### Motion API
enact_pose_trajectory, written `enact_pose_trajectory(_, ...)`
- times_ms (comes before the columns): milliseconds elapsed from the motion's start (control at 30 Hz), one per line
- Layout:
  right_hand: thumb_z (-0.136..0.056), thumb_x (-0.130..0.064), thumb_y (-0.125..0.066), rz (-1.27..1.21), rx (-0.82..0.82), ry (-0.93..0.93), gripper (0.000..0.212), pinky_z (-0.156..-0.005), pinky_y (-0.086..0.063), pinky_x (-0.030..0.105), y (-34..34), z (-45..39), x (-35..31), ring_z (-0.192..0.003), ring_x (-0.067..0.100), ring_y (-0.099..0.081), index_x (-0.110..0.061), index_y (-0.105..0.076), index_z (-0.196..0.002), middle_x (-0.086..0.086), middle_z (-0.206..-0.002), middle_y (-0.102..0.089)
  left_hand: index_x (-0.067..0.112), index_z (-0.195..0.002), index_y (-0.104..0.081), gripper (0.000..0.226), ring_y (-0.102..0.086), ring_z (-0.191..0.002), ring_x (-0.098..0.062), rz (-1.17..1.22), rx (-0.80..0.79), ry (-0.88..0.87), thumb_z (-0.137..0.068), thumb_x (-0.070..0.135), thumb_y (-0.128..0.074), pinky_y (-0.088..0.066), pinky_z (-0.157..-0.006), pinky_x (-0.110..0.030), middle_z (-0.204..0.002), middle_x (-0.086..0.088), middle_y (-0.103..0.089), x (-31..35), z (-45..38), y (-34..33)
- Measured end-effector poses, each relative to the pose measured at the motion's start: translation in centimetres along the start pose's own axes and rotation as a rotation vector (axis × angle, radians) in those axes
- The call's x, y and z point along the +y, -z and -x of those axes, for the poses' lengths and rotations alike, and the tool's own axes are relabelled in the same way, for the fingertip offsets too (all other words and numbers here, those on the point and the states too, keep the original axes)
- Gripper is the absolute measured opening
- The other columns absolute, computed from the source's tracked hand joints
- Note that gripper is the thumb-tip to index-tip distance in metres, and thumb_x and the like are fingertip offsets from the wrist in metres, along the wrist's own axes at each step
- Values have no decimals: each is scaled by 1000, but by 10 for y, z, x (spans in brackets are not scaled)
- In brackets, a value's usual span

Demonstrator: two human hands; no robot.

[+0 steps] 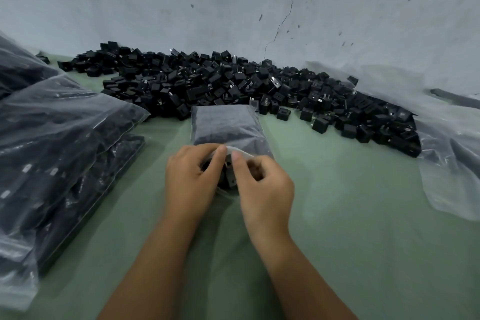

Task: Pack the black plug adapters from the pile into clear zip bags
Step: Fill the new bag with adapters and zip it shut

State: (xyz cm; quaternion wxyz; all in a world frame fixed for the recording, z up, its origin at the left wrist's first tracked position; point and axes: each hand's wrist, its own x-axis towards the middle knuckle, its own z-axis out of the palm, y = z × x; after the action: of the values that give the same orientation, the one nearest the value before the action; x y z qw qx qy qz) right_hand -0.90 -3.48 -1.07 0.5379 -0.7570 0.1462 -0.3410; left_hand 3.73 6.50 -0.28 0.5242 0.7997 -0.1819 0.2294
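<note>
A filled zip bag (228,127) lay on the green bench (337,215), just before the pile (233,83) of adapters; its near mouth was pinched by the left hand (192,176) and right hand (262,184), fingers curled on the strip; sealing was judged the step in hand; next, the zip would need pressing shut along its length; packed bags (52,138) lay left.
</note>
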Motion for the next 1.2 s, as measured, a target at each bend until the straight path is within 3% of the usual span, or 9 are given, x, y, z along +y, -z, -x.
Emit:
enact_pose_trajectory(133, -80, -56, -64, -3, -24, -99, 32, -55, -44, 15, -8, -2, 2, -66, 2, -58, -28, -50, -74, -19, -74, -61, 29, -94, -75, 25, -59, -94, -10, 19, -49, 19, -84, 38, -53, -45, -90, -49, -87, 20, -67, -2, -1, 3)
enact_pose_trajectory(233, -81, -47, -68, -73, -19, -153, 27, -64, -56, 39, -6, -6, 5, -65, 15, -64, -28, -48, -75, -5, -68, -62, 30, -95, -73, 28, -57, -95, -10, -26, -109, 34, -75, 34, -54, -45, -91, -48, -86, 18, -66, -4, -3, 2)
enact_pose_trajectory(333, -84, -40, -66, -72, -38, -136, 23, -63, -55, 46, -4, -8, 6, -64, 23, -64, -28, -49, -74, -2, -66, -62, 31, -95, -73, 30, -57, -97, -10, -50, -106, 43, -71, 31, -55, -46, -91, -47, -87, 19, -67, -7, -4, 1)
enact_pose_trajectory(533, -90, -39, -59, 43, -100, -90, 22, -62, -53, 41, -1, -10, 10, -61, 12, -59, -24, -58, -74, -6, -62, -61, 26, -96, -76, 15, -57, -94, -7, -37, -31, -4, -84, 17, -72, -49, -89, -44, -84, 29, -62, -11, -4, -2)
enact_pose_trajectory(633, -87, -45, -56, 117, -101, -11, 17, -54, -41, 21, 0, -6, 7, -65, 0, -56, -29, -55, -83, -17, -69, -61, 24, -96, -77, 13, -58, -95, -9, -51, -26, -8, -85, 19, -72, -48, -87, -42, -89, 19, -69, -12, -5, -3)
enact_pose_trajectory(700, -79, -51, -53, 315, -104, 119, 21, -50, -32, 16, -1, -1, 5, -65, -4, -51, -33, -46, -89, -16, -67, -55, 24, -96, -77, 12, -59, -96, -10, -40, -22, 6, -86, 20, -71, -48, -87, -40, -91, 16, -71, -13, -5, -3)
enact_pose_trajectory(833, -76, -47, -64, 575, -114, 275, 34, -56, -34, 24, -3, 0, 6, -87, 10, -52, -34, -46, -101, -14, -97, -46, 25, -96, -77, 12, -61, -97, -9, 7, 8, 23, -87, 19, -71, -49, -88, -36, -89, 21, -69, -10, -4, -2)
enact_pose_trajectory(933, -80, -42, -66, 640, -114, 316, 33, -64, -34, 26, -2, -2, 6, -100, 13, -50, -29, -51, -107, -11, -105, -55, 26, -96, -77, 14, -61, -97, -7, 40, 51, 13, -85, 17, -74, -47, -88, -24, -87, 29, -63, -7, -4, -2)
enact_pose_trajectory(1200, -76, -25, -74, 719, 0, 455, 17, -57, -45, 28, 0, 3, 2, -75, 22, -60, -14, -66, -87, 0, -78, -66, 26, -98, -76, 15, -57, -97, -2, 62, 100, -1, -86, 17, -72, -43, -89, -17, -95, 19, -70, -6, -4, -1)
